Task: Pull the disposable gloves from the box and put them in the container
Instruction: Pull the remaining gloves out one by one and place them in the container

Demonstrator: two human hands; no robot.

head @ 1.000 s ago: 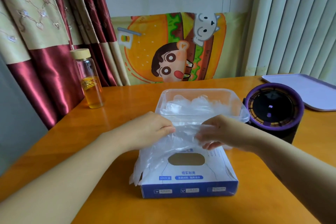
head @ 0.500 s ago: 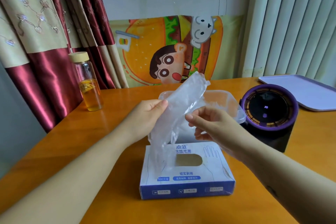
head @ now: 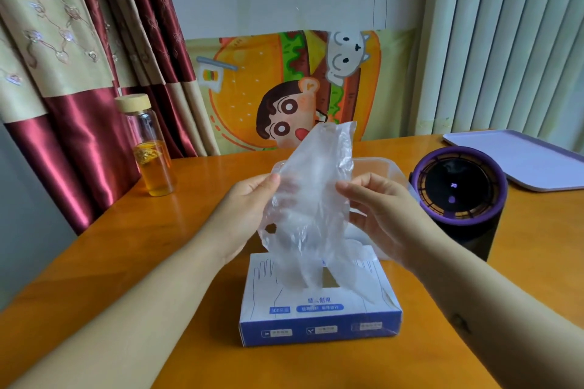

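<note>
The glove (head: 313, 199) I hold hides most of the container (head: 384, 165) at 12 o'clock from the box (head: 319, 327), and its slot; the tray (head: 512, 155) at 2 o'clock is cut off.

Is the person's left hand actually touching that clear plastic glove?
Touching. The head view shows the left hand pinching the left edge of the glove between thumb and fingers.
</note>
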